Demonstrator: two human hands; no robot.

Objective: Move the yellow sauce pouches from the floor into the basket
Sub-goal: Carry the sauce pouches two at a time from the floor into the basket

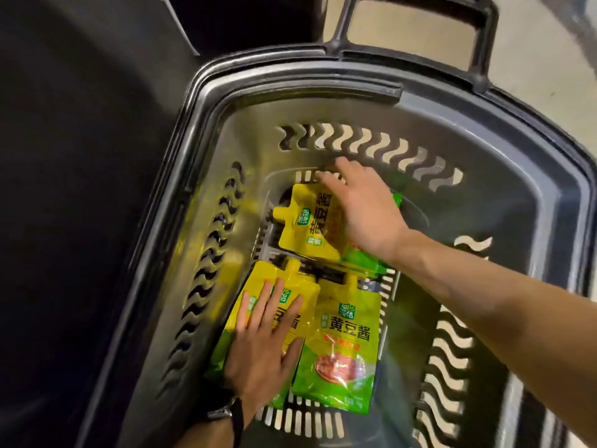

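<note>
The left fingers lie straight and spread, flat on the left pouch, the left hand pressing it down rather than gripping. The right fingers, a little blurred, stretch nearly straight over the far pouch, and the right hand covers its upper half, holding nothing. A middle pouch lies untouched just beside the left one, overlapping its edge. All three are in the basket, on its slotted bottom. I'd say the risk is small. The far pouch sits tilted on something green beneath, so a careless lift of the hand could let it slide. A spout might also snag in a floor slot if a pouch gets pushed along. The walls rise steeply on every side, with bare bottom to the right. The hands can only leave upward, clear of the rim and the handle beyond.
</note>
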